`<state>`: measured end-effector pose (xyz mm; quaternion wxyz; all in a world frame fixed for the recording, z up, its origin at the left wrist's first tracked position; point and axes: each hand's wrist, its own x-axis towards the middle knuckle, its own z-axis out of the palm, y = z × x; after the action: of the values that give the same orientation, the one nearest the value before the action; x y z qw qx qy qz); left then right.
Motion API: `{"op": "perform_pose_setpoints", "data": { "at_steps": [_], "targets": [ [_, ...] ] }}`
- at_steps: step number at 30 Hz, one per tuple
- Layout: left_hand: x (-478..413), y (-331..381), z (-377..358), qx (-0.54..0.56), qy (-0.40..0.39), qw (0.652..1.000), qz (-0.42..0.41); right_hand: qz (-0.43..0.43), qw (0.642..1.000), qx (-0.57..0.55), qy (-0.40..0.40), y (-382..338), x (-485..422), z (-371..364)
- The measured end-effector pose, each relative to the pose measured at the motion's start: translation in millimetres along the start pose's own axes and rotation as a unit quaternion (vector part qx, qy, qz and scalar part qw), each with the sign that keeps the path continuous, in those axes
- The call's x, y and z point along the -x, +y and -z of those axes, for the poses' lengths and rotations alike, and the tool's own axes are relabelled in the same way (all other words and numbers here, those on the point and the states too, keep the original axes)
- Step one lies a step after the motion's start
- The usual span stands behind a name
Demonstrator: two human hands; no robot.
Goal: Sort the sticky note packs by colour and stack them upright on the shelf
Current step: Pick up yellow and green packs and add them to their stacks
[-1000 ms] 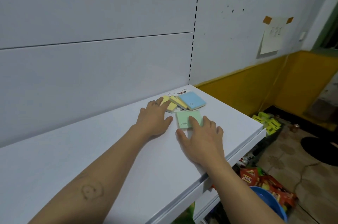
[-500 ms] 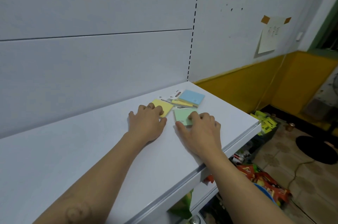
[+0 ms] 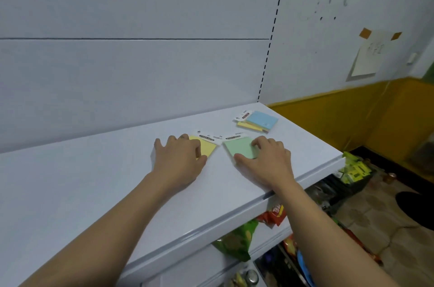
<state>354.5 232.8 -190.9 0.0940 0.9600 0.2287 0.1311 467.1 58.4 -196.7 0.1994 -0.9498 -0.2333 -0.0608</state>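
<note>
A yellow sticky note pack (image 3: 209, 147) lies flat on the white shelf (image 3: 94, 193). My left hand (image 3: 178, 160) rests flat on its left part, fingers spread and thumb at its near corner. Just to the right lies a green pack (image 3: 239, 149). My right hand (image 3: 267, 162) holds it, with curled fingers on its right side and the thumb against its near edge. Farther back right, a blue pack (image 3: 262, 119) lies on top of more yellow packs (image 3: 249, 126). All packs lie flat, their white header cards pointing to the back wall.
The shelf's white back panel (image 3: 131, 80) rises behind the packs. Its front edge (image 3: 305, 177) runs just right of my right wrist. Snack bags (image 3: 237, 239) fill the lower shelves. Green items (image 3: 355, 168) and a dark object lie on the floor at right.
Both hands slid towards me and left: the left dragged the yellow pack and the right the green pack out of the pile. The blue pack stayed behind.
</note>
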Motion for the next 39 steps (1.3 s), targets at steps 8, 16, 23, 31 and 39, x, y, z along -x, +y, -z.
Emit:
{"op": "perform_pose_setpoints", "data": {
  "at_steps": [8, 16, 23, 31, 39],
  "targets": [
    [20, -23, -10, 0.042, 0.061, 0.997, 0.037, -0.041, 0.999, 0.007, -0.023, -15, 6, 0],
    [14, -27, -2, 0.034, -0.014, 0.997, 0.061, -0.081, 0.978, -0.189, -0.025, -45, 7, -10],
    [11, -39, 8, 0.203, -0.029, 0.973, 0.104, -0.046, 0.964, -0.262, 0.013, -41, 11, -17],
    [8, -54, 13, 0.371, -0.019, 0.923, 0.098, -0.026, 0.927, -0.369, 0.058, -31, 12, -18],
    [11, -58, 23, 0.494, -0.027, 0.857, 0.145, -0.025, 0.911, -0.406, 0.074, -35, 15, -13]
  ]
}}
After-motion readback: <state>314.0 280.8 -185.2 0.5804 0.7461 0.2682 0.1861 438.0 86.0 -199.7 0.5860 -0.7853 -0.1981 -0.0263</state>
